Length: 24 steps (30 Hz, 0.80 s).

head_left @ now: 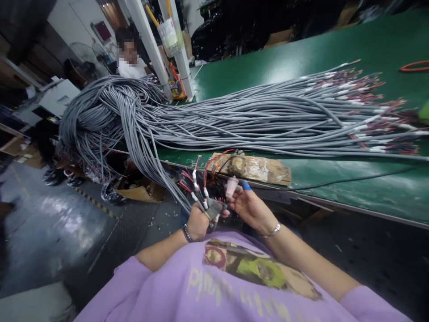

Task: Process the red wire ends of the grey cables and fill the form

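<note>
My left hand [198, 221] is closed around a small bunch of grey cable ends [197, 190] whose stripped red, black and white wires stick up from the fist. My right hand [250, 205] is beside it, fingers curled, with pink and blue finger guards on thumb and forefinger pinching near the wire tips. The held cables run up into a big bundle of grey cables [234, 118] lying across the green table [368, 188].
A worn brown block [254, 167] with wires sits at the table's front edge. The cable bundle droops off the table's left end toward cardboard boxes [139, 190] on the floor. Another person [129, 56] sits behind white posts [150, 44]. An orange loop [414, 67] lies far right.
</note>
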### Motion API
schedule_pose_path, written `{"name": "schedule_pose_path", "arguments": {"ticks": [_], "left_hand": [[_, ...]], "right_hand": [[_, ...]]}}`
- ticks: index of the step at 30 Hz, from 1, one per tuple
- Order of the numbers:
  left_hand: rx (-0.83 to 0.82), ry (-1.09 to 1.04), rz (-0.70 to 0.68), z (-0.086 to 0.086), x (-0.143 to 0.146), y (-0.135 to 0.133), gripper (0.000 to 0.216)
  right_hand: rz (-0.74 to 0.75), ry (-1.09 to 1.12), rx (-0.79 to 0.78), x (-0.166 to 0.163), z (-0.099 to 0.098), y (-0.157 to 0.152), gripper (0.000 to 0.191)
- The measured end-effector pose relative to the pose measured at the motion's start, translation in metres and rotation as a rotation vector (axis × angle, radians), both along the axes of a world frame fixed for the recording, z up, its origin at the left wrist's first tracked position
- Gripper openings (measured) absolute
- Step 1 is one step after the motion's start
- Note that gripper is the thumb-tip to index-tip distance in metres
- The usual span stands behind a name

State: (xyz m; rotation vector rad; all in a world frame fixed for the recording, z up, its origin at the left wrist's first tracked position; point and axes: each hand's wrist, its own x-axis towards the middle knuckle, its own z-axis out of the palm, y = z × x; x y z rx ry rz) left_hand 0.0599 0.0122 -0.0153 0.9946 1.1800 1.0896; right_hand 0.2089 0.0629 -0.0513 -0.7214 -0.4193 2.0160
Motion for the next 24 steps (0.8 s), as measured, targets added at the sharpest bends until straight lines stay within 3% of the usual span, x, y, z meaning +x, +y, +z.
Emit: {"name": "schedule_pose_path", "arguments": {"ticks": [5,13,17,24], "left_hand": [[-0.014,-0.019,0.045,0.0,0.002,0.002,0.056],[-0.022,0.063,-0.163,-0.002,0.0,-0.007,0.054],[-0.021,0.077,-0.273,0.0,0.001,-0.008,0.053],[-0.025,0.123,-0.367,0.007,-0.001,-0.011,0.051]], "right_hand": [[-0.01,-0.177,0.112,0.016,-0.003,-0.004,0.044],[0.268,-0.542,0.493,0.021,0.04,-0.026,0.035],[0.212,-0.686,0.62,0.014,0.048,-0.034,0.037],[0.086,-0.803,0.713,0.006,0.041,-0.043,0.035]]}}
